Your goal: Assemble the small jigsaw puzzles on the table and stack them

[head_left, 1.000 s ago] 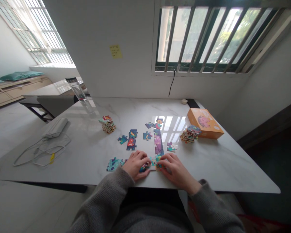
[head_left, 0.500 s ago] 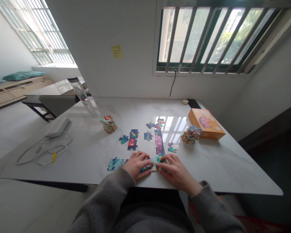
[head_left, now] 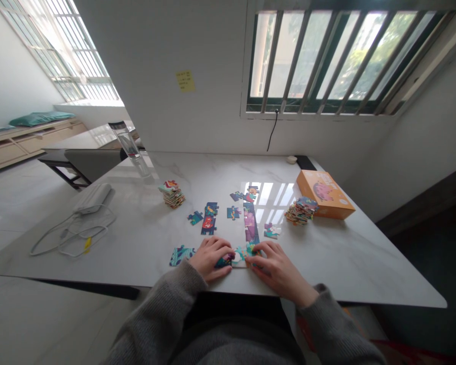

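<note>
View: head camera, looking down on a white marble table (head_left: 327,263) under a barred window (head_left: 319,61)
Left hand: bare left hand (head_left: 212,258) from a grey knit sleeve (head_left: 175,299), fingers curved down onto a dark teal jigsaw piece (head_left: 224,262); firm grip or light press, impossible to tell
Right hand: bare right hand (head_left: 275,268), fingers spread low over the right end of a joined row of cardboard jigsaw pieces (head_left: 240,257); no lift, grip equally unclear
Puzzle position: row flat on the table near its front edge, between both hands and touching them
Step in hand, by appearance: fitting pieces together at the front edge
Nearby: long purple-and-blue jigsaw strip (head_left: 251,223) just beyond the right hand; loose cluster of blue jigsaw pieces (head_left: 209,218) farther off
Stacks: multicoloured jigsaw-piece pile (head_left: 172,195) at left, second pile (head_left: 301,211) beside an orange cardboard box (head_left: 325,201)
Writing: pink animal picture on the box, no brand legible; yellow sticky note (head_left: 185,81) on the wall, handwriting too small to read
</note>
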The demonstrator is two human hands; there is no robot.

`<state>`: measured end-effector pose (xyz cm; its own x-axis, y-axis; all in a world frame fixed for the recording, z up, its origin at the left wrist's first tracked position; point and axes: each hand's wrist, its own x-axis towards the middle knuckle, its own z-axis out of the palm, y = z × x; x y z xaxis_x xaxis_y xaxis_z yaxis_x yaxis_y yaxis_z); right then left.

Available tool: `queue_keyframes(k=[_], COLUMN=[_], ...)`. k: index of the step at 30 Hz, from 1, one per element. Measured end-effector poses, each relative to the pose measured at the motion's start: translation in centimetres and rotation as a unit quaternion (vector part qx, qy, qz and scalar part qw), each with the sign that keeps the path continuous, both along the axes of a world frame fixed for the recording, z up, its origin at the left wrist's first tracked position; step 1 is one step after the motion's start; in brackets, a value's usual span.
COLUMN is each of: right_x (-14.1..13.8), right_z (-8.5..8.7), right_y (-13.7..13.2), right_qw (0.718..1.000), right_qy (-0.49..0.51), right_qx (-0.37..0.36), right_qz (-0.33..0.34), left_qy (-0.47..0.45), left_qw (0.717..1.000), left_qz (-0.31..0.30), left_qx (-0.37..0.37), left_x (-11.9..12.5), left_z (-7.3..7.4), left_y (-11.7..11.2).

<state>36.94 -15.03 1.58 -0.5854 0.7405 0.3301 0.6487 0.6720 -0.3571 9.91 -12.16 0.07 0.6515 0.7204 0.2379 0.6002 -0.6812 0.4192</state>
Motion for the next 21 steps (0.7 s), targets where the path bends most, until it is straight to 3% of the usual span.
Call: queue_keyframes(k=[11, 21], right_x=[-0.02, 0.02], right_z=[-0.02, 0.16], right_y=[-0.10, -0.14], right_qw=[1.000, 1.000], right_qy=[-0.003, -0.012], right_qx=[0.005, 0.004], right_qz=[-0.003, -0.004], left_qy=[-0.010, -0.001], left_qw=[1.000, 1.000], left_qz=[-0.007, -0.004], left_qx=[-0.015, 0.002], left_x=[-0.46, -0.97], left_z=[0.59, -0.11], left_y=[0.21, 0.14])
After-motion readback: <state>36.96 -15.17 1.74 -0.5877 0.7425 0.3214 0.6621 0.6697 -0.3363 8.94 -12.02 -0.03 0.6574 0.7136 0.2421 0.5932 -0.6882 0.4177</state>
